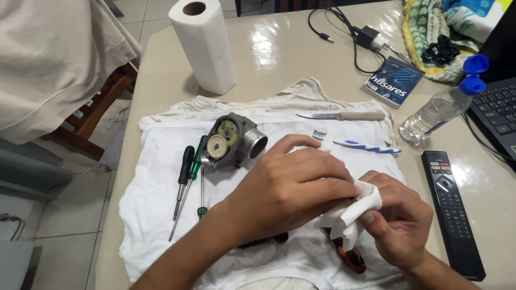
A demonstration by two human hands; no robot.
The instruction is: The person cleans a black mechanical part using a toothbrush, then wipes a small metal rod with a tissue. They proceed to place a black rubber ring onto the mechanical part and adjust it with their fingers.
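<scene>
Both my hands meet over a white cloth [156, 177] spread on the table. My left hand [285, 188] curls around one end of a folded white paper towel wad [352, 212]. My right hand [400, 220] pinches the other end of the same wad with thumb and fingers. Whatever may be wrapped inside the wad is hidden. Just beyond my left hand lies a grey metal gear housing [234, 140] with exposed cogs. A dark object with an orange handle [350, 259] lies under my right hand, mostly covered.
Two screwdrivers, black-handled [184, 174] and green-handled [192, 174], lie left of the housing. A toothbrush [361, 144] and knife [344, 115] lie farther back. A paper towel roll [204, 45], water bottle [438, 110], remote [451, 207], laptop [500, 115] and charger cable [355, 37] stand around.
</scene>
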